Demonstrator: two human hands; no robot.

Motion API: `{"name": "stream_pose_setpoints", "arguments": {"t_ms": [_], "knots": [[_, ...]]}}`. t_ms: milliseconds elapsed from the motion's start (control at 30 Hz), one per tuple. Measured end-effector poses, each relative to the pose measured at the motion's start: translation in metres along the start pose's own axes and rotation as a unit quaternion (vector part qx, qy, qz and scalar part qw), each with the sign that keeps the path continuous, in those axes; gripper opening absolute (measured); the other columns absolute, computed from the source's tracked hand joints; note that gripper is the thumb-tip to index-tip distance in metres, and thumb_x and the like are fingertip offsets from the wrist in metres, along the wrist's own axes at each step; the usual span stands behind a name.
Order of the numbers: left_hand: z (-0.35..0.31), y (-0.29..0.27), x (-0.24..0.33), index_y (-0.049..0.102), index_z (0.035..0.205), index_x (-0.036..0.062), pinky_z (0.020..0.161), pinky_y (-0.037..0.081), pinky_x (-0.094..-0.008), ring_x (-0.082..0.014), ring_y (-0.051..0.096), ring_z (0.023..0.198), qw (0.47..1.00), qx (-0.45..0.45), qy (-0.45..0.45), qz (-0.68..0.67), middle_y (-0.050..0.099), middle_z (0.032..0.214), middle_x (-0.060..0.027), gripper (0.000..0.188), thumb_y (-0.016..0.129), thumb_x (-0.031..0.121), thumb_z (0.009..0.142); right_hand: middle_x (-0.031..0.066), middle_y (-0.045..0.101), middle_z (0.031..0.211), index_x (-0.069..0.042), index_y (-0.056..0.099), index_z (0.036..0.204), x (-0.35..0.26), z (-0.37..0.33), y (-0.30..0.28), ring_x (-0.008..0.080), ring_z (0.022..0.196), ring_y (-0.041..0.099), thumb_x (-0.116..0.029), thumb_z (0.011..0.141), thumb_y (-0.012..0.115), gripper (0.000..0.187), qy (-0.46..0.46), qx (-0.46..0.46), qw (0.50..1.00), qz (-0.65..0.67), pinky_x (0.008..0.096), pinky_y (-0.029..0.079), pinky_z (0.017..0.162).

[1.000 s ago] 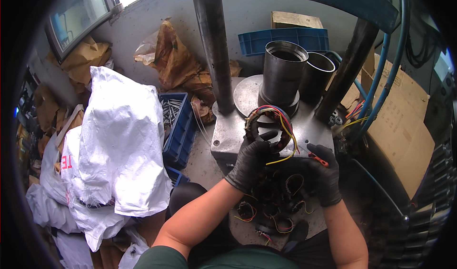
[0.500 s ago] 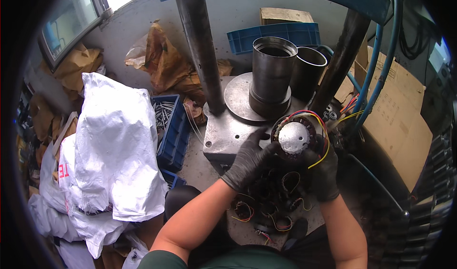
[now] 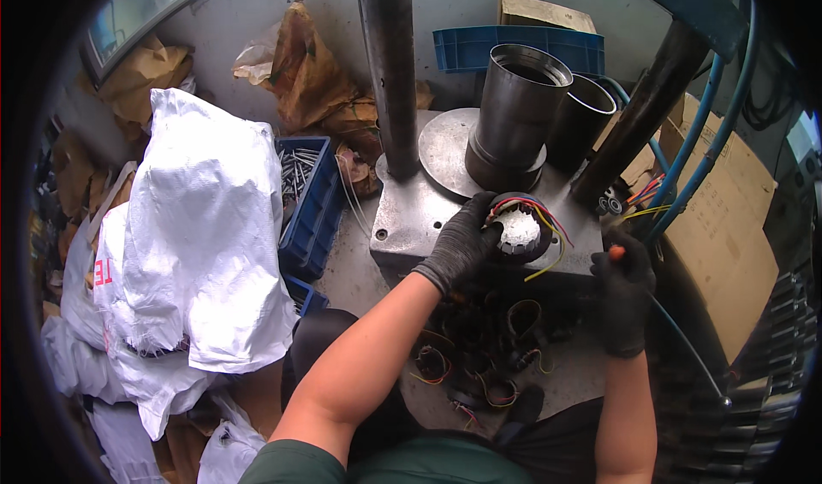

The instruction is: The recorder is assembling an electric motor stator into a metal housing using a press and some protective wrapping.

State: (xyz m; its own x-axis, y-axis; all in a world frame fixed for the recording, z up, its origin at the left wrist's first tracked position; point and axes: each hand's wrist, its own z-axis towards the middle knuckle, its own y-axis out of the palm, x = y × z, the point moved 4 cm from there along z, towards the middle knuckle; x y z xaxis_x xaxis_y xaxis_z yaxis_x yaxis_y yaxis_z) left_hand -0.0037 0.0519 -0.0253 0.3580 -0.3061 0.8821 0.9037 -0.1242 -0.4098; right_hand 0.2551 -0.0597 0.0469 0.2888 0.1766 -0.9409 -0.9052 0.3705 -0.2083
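Note:
In my black-gloved left hand (image 3: 467, 246) is a motor stator (image 3: 520, 230), gripped by its left side over the front of the steel press bed. Its centre looks silvery, and red, blue and yellow wires curl over its top and right side. My right hand (image 3: 623, 291), gloved in black too, is apart from the stator, to its right. Its fingers are curled round something with an orange-red rounded end (image 3: 616, 252); the rest of that thing is hidden. Behind the stator, a steel cylinder (image 3: 518, 116) leans slightly on a round plate (image 3: 441, 152).
Several wired stators (image 3: 497, 347) lie below the press bed (image 3: 402, 219). Steel posts (image 3: 387, 73) rise at both sides. Left are a blue bin (image 3: 310, 214) of metal pins and white sacks (image 3: 205, 236). Blue hoses (image 3: 706, 159), cardboard (image 3: 715, 227) and a thin rod (image 3: 689, 347) stand right.
My right hand has left the stator and moved right, now showing an orange-red end in its fingers. My left hand keeps the stator. The view has shifted, and the cylinder appears more tilted.

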Motion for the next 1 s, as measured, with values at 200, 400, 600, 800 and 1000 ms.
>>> {"name": "stream_pose_setpoints", "arguments": {"t_ms": [200, 400, 600, 800, 1000], "knots": [[0.001, -0.001, 0.013, 0.045, 0.142, 0.0102, 0.098, 0.052, -0.0547, -0.0486, 0.065, 0.114, 0.995, -0.032, -0.087, 0.031, 0.068, 0.120, -0.0291, 0.053, 0.061, 0.024, 0.094, 0.0109, 0.069, 0.114, -0.003, 0.058, 0.126, -0.015, -0.031, -0.030, 0.0186, 0.088, 0.071, -0.003, 0.097, 0.067, 0.030, -0.062, 0.093, 0.975, 0.193, 0.0329, 0.061, 0.081], [0.003, 0.003, 0.012, 0.045, 0.140, 0.0103, 0.095, 0.052, -0.0555, -0.0487, 0.067, 0.110, 0.995, -0.022, -0.082, 0.052, 0.070, 0.113, -0.0297, 0.050, 0.059, 0.027, 0.094, 0.0118, 0.071, 0.109, -0.003, 0.065, 0.111, -0.024, -0.054, 0.019, 0.0208, 0.092, 0.072, 0.001, 0.086, 0.075, 0.027, -0.202, -0.058, 0.971, -0.115, 0.0340, 0.058, 0.084], [0.005, 0.002, 0.012, 0.045, 0.141, 0.0103, 0.094, 0.052, -0.0554, -0.0480, 0.068, 0.108, 0.993, -0.031, -0.097, 0.054, 0.070, 0.113, -0.0293, 0.054, 0.060, 0.031, 0.094, 0.0145, 0.071, 0.113, -0.005, 0.066, 0.108, -0.011, -0.048, 0.044, 0.0273, 0.097, 0.074, 0.011, 0.078, 0.074, 0.035, -0.277, -0.087, 0.952, -0.098, 0.0354, 0.059, 0.086], [0.005, 0.001, 0.012, 0.044, 0.142, 0.0098, 0.093, 0.053, -0.0550, -0.0475, 0.068, 0.107, 0.994, -0.032, -0.094, 0.050, 0.070, 0.114, -0.0286, 0.057, 0.063, 0.032, 0.094, 0.0172, 0.071, 0.116, -0.004, 0.065, 0.109, -0.006, -0.047, 0.054, 0.0336, 0.101, 0.074, 0.011, 0.077, 0.074, 0.037, -0.304, -0.087, 0.937, -0.145, 0.0386, 0.060, 0.086], [0.006, 0.004, 0.007, 0.044, 0.143, 0.0094, 0.094, 0.053, -0.0540, -0.0470, 0.068, 0.109, 0.997, -0.028, -0.071, 0.024, 0.070, 0.115, -0.0278, 0.058, 0.065, 0.029, 0.093, 0.0170, 0.071, 0.115, -0.004, 0.065, 0.109, -0.007, -0.047, 0.059, 0.0342, 0.101, 0.074, 0.011, 0.078, 0.074, 0.036, -0.308, -0.082, 0.934, -0.164, 0.0391, 0.060, 0.087]]}}
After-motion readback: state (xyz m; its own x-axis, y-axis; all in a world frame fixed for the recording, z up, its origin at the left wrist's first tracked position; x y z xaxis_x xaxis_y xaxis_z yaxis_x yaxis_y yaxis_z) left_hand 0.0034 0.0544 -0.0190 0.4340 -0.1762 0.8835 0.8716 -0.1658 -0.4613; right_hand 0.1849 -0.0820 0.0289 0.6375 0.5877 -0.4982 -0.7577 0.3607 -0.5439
